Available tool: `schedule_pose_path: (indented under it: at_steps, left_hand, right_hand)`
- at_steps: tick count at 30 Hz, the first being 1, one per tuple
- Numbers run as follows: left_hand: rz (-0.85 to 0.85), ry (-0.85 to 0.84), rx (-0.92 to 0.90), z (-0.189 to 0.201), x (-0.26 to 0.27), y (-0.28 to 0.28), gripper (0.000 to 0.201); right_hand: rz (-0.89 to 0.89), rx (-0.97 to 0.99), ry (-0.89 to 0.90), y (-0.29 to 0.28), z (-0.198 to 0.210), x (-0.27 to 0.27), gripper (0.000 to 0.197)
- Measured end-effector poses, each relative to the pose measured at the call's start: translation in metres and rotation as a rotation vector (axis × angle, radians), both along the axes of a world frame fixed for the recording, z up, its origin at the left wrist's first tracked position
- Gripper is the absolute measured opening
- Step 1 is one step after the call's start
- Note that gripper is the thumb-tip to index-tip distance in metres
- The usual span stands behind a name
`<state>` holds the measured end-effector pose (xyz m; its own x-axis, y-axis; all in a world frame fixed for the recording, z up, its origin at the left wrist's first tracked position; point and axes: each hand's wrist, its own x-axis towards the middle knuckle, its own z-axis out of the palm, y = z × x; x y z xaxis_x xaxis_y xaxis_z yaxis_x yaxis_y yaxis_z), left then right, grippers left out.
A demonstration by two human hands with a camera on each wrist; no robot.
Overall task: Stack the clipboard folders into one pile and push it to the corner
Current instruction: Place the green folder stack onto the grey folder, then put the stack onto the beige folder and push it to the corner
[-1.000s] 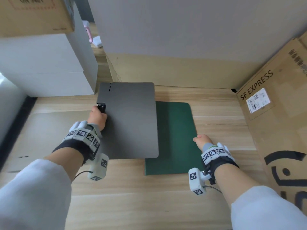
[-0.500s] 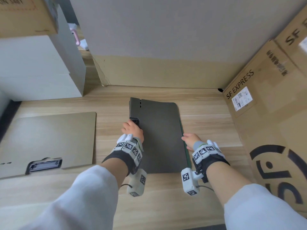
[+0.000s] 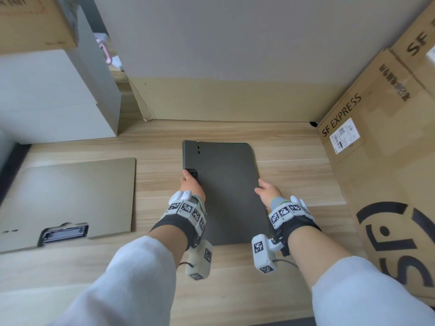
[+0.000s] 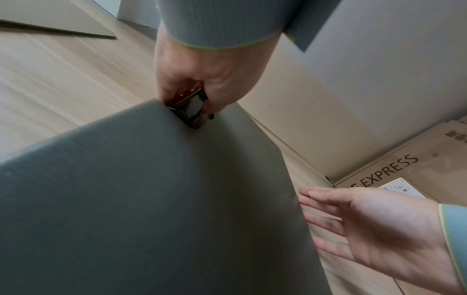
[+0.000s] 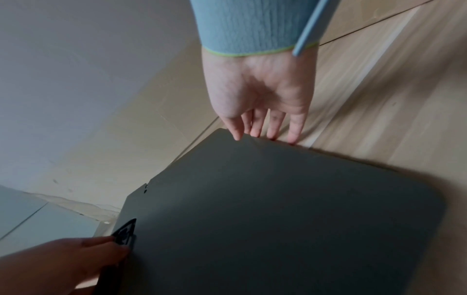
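Observation:
A dark grey clipboard folder [image 3: 223,191] lies flat in the middle of the wooden table [image 3: 294,161]. It covers the green folder, which is hidden beneath it. My left hand [image 3: 188,177] pinches the black metal clip [image 4: 192,107] on the grey folder's left edge. My right hand [image 3: 261,187] is open, and its straight fingers [image 5: 265,127] touch the folder's right edge. A tan clipboard folder [image 3: 70,196] lies apart at the left with its clip [image 3: 64,232] toward me.
A large SF EXPRESS cardboard box [image 3: 376,161] walls off the right side. A cardboard panel [image 3: 223,100] closes the back, and the two meet in the back right corner [image 3: 313,124]. White boxes [image 3: 58,102] stand at the back left.
My left hand carried the grey folder rightward by its clip and it now covers the green one. My right hand moved against the pile's right edge.

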<state>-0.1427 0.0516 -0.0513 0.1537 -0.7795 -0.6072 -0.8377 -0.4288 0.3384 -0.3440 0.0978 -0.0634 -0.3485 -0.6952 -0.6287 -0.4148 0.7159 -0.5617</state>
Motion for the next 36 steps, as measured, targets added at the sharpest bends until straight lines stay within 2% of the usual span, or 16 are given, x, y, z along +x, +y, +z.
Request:
schedule_pose_path:
  at_steps: [5,9,11,13,15,17,20,26,30,32,34,36]
  left_hand:
    - [0.011,-0.007,0.014,0.000,-0.001,-0.004,0.082]
    - [0.013,0.040,-0.044,-0.001,0.009,-0.001,0.066]
    - [0.034,-0.044,-0.124,-0.006,0.031,-0.001,0.059]
    - [0.098,-0.213,-0.088,-0.013,0.065,-0.002,0.059]
    - [0.198,-0.297,-0.024,-0.020,0.101,-0.003,0.060]
    - [0.225,-0.342,0.046,-0.025,0.134,-0.002,0.062]
    - [0.171,-0.321,0.080,-0.032,0.157,0.001,0.065]
    - [0.047,-0.248,0.069,-0.022,0.133,0.012,0.065]
    - [-0.145,-0.148,0.080,-0.014,0.109,0.015,0.058]
    - [-0.241,-0.100,0.022,-0.008,0.094,0.018,0.052]
    - [-0.277,-0.096,0.005,-0.003,0.091,0.020,0.050]
    - [-0.192,-0.138,0.018,-0.002,0.103,0.023,0.051]
  right_hand:
    - [0.027,0.005,-0.003,-0.002,0.000,0.004,0.055]
    - [0.026,0.031,0.022,-0.003,-0.002,0.005,0.056]
    - [0.026,0.031,0.029,-0.005,0.000,0.008,0.056]
    - [0.032,0.031,0.043,-0.006,0.001,0.010,0.056]
    - [0.035,0.033,0.068,-0.005,0.001,0.010,0.056]
    - [0.038,0.026,0.093,-0.006,0.000,0.011,0.056]
    - [0.031,0.022,0.120,-0.007,0.001,0.015,0.055]
    - [0.021,0.021,0.150,-0.008,0.000,0.018,0.055]
    - [0.020,0.024,0.153,-0.007,0.002,0.021,0.055]
    - [0.025,0.032,0.161,-0.006,0.002,0.021,0.055]
    - [0.037,0.040,0.159,-0.006,0.003,0.021,0.055]
    - [0.038,0.048,0.150,-0.006,0.004,0.021,0.055]
